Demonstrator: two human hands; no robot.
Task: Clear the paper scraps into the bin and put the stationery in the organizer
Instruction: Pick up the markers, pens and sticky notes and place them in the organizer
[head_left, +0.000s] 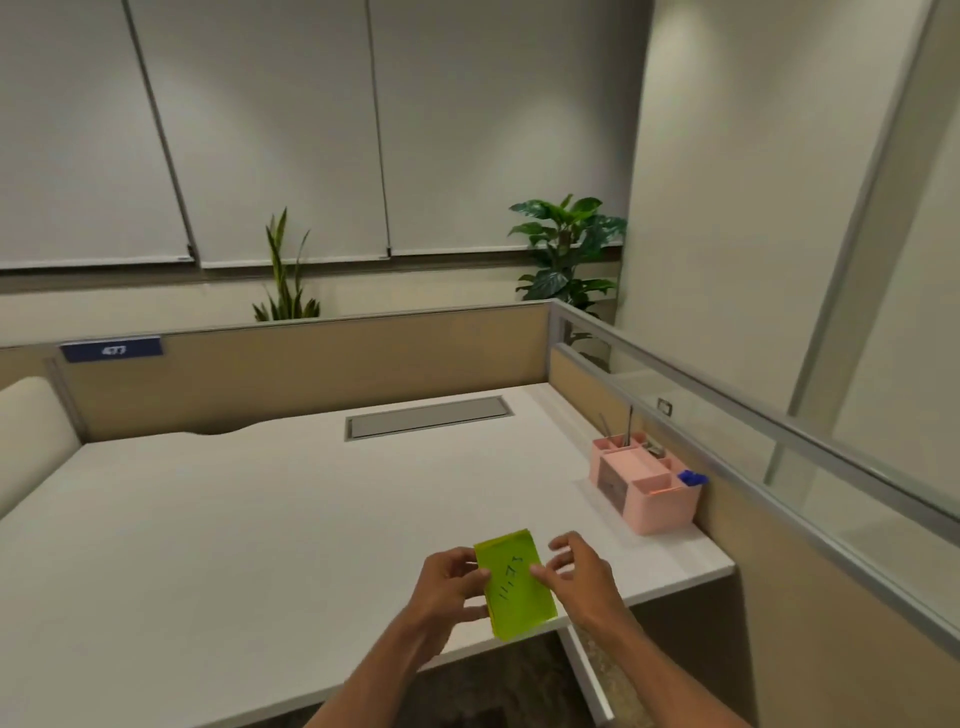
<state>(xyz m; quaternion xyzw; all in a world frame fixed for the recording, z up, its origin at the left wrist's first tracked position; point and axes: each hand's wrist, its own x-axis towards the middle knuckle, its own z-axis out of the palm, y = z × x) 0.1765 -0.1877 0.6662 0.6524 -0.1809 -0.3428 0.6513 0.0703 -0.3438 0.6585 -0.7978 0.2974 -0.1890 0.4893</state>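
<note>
A lime-green pad of sticky notes (514, 584) with dark handwriting on its top sheet is held just above the front right part of the white desk (260, 519). My left hand (452, 582) grips the pad's left edge, thumb on top. My right hand (576, 571) touches the pad's right edge with its thumb, and its fingers are spread. A pink desk organizer (647, 480) stands at the desk's right edge, beyond the pad. It holds a couple of thin upright pens, and a blue object (693, 477) lies at its right side. No bin is in view.
Beige partition panels (311, 369) wall the desk at the back and right, with a glass strip above the right one. A grey cable hatch (428, 415) is set in the desk's far middle. A white chair back (26, 436) stands at left. The desk's front edge drops to patterned carpet.
</note>
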